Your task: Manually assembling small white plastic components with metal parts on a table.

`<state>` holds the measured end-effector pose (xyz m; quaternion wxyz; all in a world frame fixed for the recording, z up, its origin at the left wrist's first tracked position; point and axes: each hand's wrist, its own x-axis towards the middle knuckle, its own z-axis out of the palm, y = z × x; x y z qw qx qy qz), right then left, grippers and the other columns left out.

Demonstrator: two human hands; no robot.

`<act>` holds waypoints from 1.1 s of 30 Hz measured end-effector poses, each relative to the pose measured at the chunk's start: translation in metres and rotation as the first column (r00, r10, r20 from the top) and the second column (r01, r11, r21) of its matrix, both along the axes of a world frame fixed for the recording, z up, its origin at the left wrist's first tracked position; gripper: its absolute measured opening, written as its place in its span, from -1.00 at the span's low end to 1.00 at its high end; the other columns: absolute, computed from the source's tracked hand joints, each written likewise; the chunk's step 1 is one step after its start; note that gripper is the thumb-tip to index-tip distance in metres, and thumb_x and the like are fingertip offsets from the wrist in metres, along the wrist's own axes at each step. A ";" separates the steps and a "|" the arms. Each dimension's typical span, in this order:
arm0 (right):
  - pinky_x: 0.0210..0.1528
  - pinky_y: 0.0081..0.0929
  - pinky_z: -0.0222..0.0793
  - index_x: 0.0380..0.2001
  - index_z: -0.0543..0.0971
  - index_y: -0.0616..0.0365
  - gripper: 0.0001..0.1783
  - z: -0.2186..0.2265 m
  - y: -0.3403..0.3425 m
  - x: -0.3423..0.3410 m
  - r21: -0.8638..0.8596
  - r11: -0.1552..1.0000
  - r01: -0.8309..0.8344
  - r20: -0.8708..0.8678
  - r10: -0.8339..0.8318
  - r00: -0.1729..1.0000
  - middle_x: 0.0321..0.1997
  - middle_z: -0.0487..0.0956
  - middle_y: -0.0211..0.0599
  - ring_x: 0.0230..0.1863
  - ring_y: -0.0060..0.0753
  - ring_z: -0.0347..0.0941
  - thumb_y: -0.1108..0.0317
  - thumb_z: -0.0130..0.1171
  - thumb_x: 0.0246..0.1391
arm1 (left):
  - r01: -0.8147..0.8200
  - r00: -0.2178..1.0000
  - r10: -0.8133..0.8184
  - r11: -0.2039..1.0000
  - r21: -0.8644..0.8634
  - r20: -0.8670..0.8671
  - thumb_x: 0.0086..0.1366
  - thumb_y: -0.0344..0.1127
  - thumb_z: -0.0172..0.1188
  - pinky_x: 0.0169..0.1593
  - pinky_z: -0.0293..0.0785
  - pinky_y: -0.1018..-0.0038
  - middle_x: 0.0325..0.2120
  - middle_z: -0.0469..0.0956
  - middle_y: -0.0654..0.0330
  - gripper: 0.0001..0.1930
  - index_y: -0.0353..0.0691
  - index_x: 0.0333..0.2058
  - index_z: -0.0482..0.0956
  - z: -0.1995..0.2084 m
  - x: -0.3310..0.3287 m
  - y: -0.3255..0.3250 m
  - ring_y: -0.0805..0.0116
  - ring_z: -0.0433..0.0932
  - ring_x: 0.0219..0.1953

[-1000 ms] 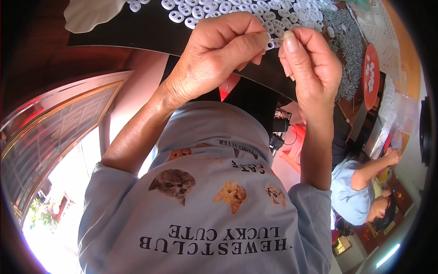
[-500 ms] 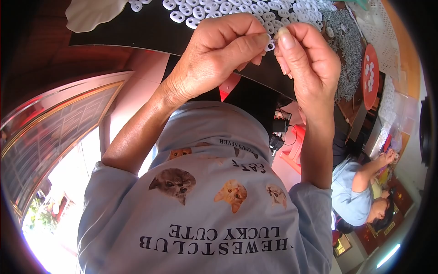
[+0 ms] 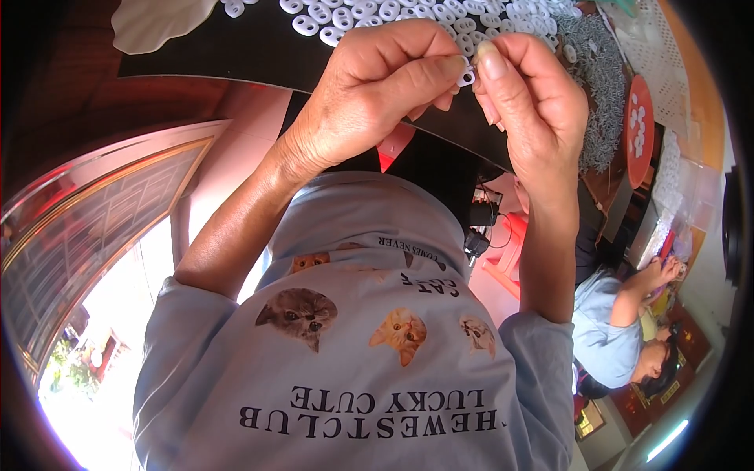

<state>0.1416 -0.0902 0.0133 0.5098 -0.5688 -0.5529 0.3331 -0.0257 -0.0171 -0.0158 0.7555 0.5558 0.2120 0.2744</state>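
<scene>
- One white piece (image 3: 467,77), partly hidden, above the counter (image 3: 259,51); left hand (image 3: 382,78), grip clamped on it.
- One right hand (image 3: 538,102) beside it; grip's state can't be told.
- One red plate (image 3: 639,173); grey heap (image 3: 601,98) too fine to count.

Your left hand (image 3: 381,86) pinches, your right hand (image 3: 537,108) just beside it.
Thumbs (image 3: 428,78) lie over curled fingers (image 3: 389,41); left forearm (image 3: 243,216) slants inward, right forearm (image 3: 547,259) nearly straight.
</scene>
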 end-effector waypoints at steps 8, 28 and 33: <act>-0.54 -0.75 0.09 -0.36 0.51 0.27 -0.84 -0.002 0.001 -0.001 -0.001 1.000 -0.007 0.021 0.007 1.000 -0.60 0.37 -0.61 -0.56 -0.84 0.16 0.38 0.15 0.25 | -0.018 1.000 0.018 1.000 -0.006 0.011 0.41 -0.32 0.02 -0.40 0.26 0.66 -0.50 0.52 0.25 -0.82 -0.30 -0.30 0.53 -0.002 0.000 -0.001 0.60 0.33 -0.51; -0.54 -0.75 0.07 -0.30 0.51 0.29 -0.83 -0.003 0.005 -0.010 -0.021 1.000 0.005 0.012 -0.005 1.000 -0.59 0.35 -0.55 -0.58 -0.76 0.18 0.39 0.05 0.31 | -0.148 0.986 0.142 0.987 0.068 0.085 0.42 -0.32 0.02 -0.63 0.15 0.68 -0.60 0.43 0.38 -0.80 -0.24 -0.40 0.49 -0.009 0.007 -0.006 0.71 0.26 -0.66; -0.54 -0.75 0.06 -0.30 0.50 0.28 -0.84 -0.007 0.006 -0.008 0.048 0.999 -0.001 0.117 -0.004 0.993 -0.60 0.34 -0.55 -0.59 -0.76 0.18 0.39 0.05 0.31 | -0.047 0.999 0.047 0.998 0.047 0.004 0.44 -0.27 -0.01 -0.41 0.23 0.67 -0.50 0.47 0.29 -0.80 -0.25 -0.30 0.48 -0.003 0.001 -0.003 0.64 0.27 -0.51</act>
